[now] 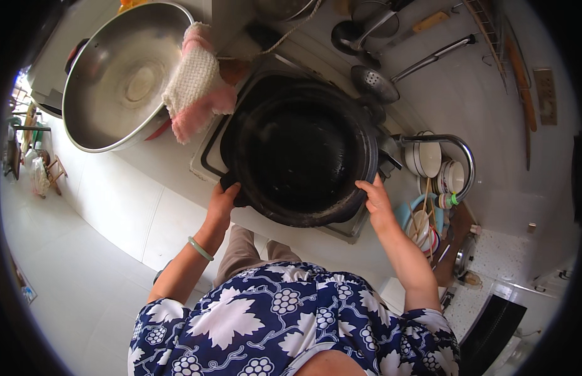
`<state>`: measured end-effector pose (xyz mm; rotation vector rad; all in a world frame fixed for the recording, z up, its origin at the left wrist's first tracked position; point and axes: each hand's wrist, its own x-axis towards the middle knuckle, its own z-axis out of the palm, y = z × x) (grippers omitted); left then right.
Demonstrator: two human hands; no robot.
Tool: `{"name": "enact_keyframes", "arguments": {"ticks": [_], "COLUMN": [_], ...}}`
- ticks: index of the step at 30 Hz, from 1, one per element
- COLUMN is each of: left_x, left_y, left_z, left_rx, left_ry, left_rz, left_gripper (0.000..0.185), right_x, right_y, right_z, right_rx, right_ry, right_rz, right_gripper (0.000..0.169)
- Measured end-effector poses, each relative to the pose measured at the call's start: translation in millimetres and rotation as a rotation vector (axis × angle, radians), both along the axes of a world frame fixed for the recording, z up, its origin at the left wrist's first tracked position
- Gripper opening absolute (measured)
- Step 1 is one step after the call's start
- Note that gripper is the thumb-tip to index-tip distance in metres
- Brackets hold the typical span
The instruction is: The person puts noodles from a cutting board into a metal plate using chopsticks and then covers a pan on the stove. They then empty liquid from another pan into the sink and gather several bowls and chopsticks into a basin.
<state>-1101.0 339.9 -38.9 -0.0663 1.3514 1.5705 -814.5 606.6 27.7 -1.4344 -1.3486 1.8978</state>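
A large round black pan (pixel 300 150) is between my hands, above a sink whose pale metal rim (pixel 349 233) shows past its edge. Its dark inside looks wet, with small shiny marks. My left hand (pixel 224 199) is closed around a short black side handle (pixel 229 182). On the opposite side, my right hand (pixel 376 197) grips the pan's rim, thumb on top. A chrome faucet (pixel 453 140) curves out just beyond the right side of the pan. What lies beneath the pan is mostly hidden.
To the left stands a wide steel wok (pixel 115 94), a pink and white cloth (pixel 194 84) draped over its rim. Bowls (pixel 423 157) and chopsticks (pixel 427 202) sit right of the faucet. A skimmer (pixel 375 84) and ladle (pixel 349 37) hang along the wall.
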Motion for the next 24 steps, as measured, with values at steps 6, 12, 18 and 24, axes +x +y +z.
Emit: {"name": "enact_keyframes", "arguments": {"ticks": [6,12,18,24], "left_x": [6,24,17,34], "left_y": [12,17,20,-6], "left_z": [-17,-26,-4,-18], "left_rx": [0.0,-0.128,-0.353,-0.152], "left_ry": [0.134,0.255,0.367,0.408], "left_rz": [0.042,0.005,-0.218,-0.327], "left_gripper": [0.027,0.028,0.031,0.032], "right_x": [-20,-38,-38,-19], "right_y": [42,55,49,-32], "right_z": [-72,-114,-124,-83], "right_rx": [-0.012,0.184,0.629,0.8], "right_ry": [-0.025,-0.171,-0.647,-0.53], "right_rz": [0.011,-0.014,-0.033,-0.261], "right_gripper": [0.049,0.045,0.043,0.015]}}
